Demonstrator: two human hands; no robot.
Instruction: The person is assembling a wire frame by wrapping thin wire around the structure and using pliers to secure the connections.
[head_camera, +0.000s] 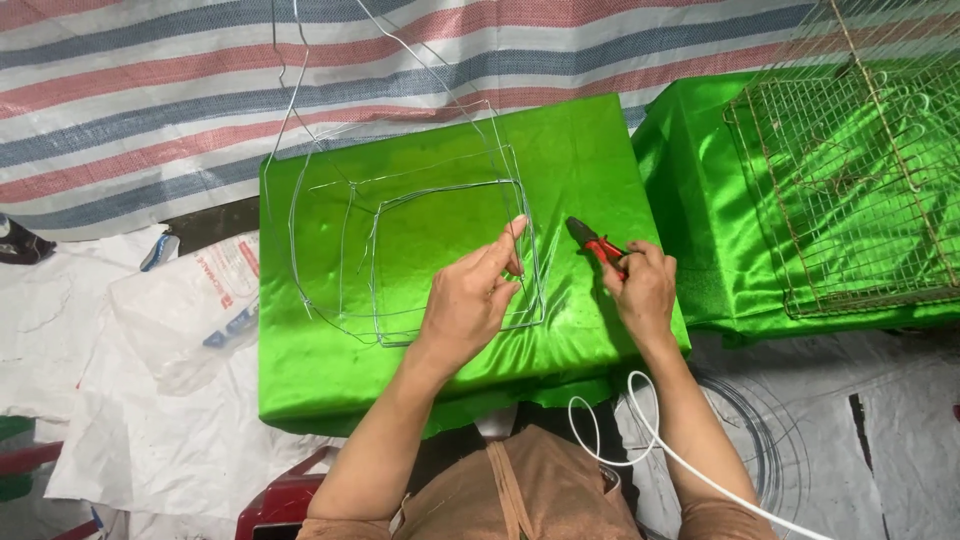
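A thin bent wire frame (420, 195) made of rounded square loops lies on a table draped in shiny green cloth (320, 370). My left hand (470, 300) rests on the frame's right side, thumb and forefinger pinching the wire near its right edge. My right hand (640, 290) sits to the right of the frame and grips red-handled pliers (595, 243), whose dark jaws point up and left toward the wire. Loose wire ends rise from the frame toward the top of the view.
A second green-covered table (700, 200) at right carries stacked rusty wire-mesh cages (860, 190). A striped tarpaulin (150, 90) hangs behind. A clear plastic bag (190, 310) lies at left on white sheeting. A wire coil (765, 450) and white cable (650, 440) lie at lower right.
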